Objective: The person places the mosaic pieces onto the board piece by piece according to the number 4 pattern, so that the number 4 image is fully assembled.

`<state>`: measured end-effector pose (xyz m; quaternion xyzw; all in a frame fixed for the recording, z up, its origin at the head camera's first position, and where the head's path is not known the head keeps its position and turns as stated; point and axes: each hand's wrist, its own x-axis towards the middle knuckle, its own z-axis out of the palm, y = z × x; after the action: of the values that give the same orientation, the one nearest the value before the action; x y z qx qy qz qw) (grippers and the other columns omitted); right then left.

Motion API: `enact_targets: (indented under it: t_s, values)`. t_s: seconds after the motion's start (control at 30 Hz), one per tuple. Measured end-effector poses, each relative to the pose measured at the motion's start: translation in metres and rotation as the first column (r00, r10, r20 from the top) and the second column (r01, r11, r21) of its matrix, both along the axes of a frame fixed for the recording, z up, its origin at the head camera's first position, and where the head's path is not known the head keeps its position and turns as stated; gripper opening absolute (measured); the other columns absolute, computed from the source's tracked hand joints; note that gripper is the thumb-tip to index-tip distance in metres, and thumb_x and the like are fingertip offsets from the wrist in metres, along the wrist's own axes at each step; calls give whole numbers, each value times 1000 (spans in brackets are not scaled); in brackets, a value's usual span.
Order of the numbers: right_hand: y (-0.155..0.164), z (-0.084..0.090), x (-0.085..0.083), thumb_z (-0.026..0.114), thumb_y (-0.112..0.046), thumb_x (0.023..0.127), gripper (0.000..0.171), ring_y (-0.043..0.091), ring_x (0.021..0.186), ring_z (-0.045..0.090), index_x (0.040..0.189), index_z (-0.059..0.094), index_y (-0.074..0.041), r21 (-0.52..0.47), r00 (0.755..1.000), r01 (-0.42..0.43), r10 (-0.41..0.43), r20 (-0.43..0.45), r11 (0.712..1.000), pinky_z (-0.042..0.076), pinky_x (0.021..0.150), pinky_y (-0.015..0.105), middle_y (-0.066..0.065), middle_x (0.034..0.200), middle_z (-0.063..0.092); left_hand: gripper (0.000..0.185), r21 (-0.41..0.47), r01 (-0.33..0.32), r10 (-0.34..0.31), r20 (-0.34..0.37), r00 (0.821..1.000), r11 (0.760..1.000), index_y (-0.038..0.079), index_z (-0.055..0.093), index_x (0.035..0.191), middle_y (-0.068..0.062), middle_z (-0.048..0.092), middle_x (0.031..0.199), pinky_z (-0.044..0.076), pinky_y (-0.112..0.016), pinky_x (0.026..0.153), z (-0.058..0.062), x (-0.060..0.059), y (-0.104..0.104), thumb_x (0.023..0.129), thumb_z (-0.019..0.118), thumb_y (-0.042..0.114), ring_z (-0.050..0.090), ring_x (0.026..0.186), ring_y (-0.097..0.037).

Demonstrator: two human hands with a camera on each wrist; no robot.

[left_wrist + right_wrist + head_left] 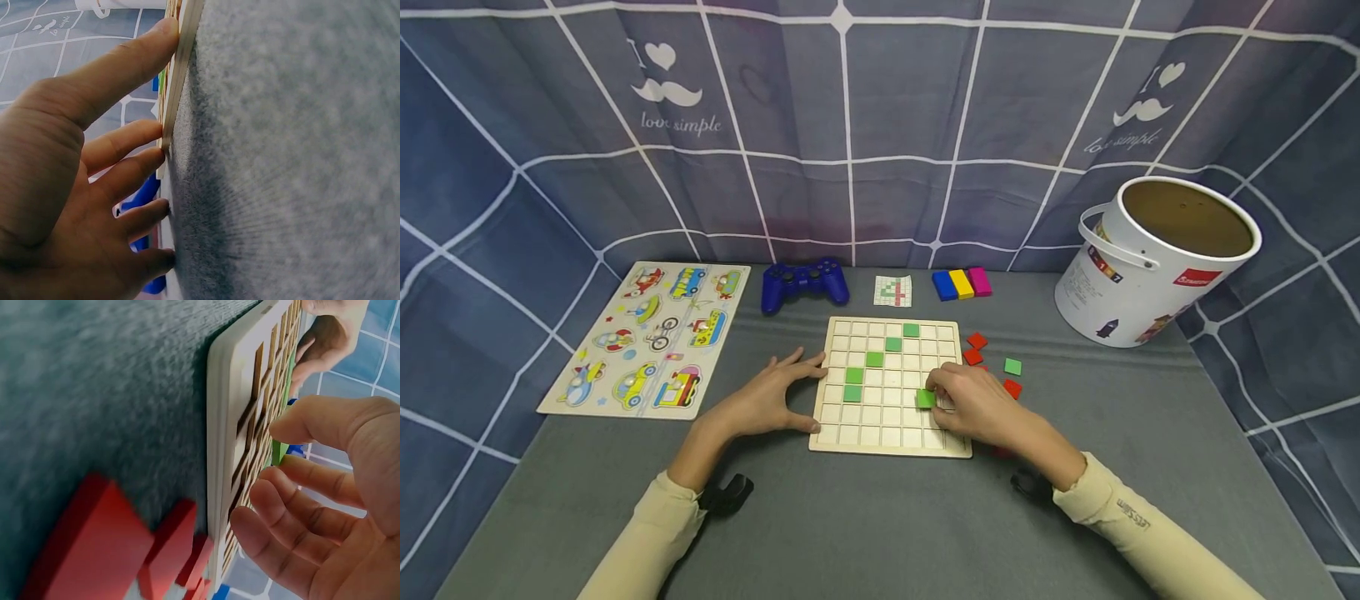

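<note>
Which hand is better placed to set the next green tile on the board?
The right hand, I'd judge: it pinches a green tile over the board, while the left hand, holding none, touches the board's left edge.

In the head view, round the board, your right hand partly hides the red tiles at three o'clock; toward two, the bucket's fine print is too small to read.

Head camera overlooking board, 2 wrist close-ups
</note>
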<state>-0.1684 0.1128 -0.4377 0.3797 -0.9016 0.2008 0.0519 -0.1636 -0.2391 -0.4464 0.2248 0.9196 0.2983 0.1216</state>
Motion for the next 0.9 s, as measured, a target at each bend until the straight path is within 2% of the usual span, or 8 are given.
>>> enact_targets:
  t_s: [0.2, 0.33, 0.47, 0.63, 0.9]
  values:
    - [-10, -2, -3, 75, -11, 74, 19, 8, 63, 46, 92, 68, -11, 52, 999, 13, -15, 32, 999, 39, 51, 24, -3, 76, 56, 87, 1, 4, -4, 5, 1000, 1000, 11, 54, 145, -2, 30, 162, 1, -63, 118, 1, 1, 0, 71, 92, 36, 11, 151, -36]
    - [-14, -2, -4, 77, -15, 75, 20, 10, 65, 48, 94, 70, -12, 57, 999, 28, -30, 30, 998, 40, 51, 25, -3, 82, 59, 86, 6, 4, -4, 1, 1000, 1000, 11, 54, 145, -1, 29, 162, 1, -63, 117, 1, 0, 0, 71, 92, 34, 11, 151, -36]
    - [-17, -2, -5, 77, -17, 77, 21, 9, 67, 49, 97, 72, -12, 60, 999, 21, -23, 38, 998, 43, 54, 26, -3, 88, 62, 85, 1, 10, -10, -9, 1000, 1000, 11, 55, 144, -1, 29, 162, 1, -65, 117, -1, -1, 0, 71, 92, 34, 12, 151, -37]
    - [-20, -1, -6, 76, -17, 78, 19, 9, 64, 47, 96, 72, -13, 91, 998, 6, -11, 54, 996, 42, 57, 26, -4, 83, 59, 85, 3, 14, -14, -19, 1000, 1000, 11, 55, 144, -1, 30, 162, 2, -65, 117, -1, -1, 0, 71, 92, 34, 13, 150, -37]
    - [-36, -1, -9, 75, -17, 77, 17, 9, 62, 46, 93, 70, -12, 48, 999, -19, 16, 52, 999, 41, 54, 26, -3, 82, 57, 84, 4, 7, -7, -17, 1000, 1000, 11, 56, 143, -2, 29, 162, 2, -65, 117, 0, 0, -2, 70, 92, 33, 13, 150, -38]
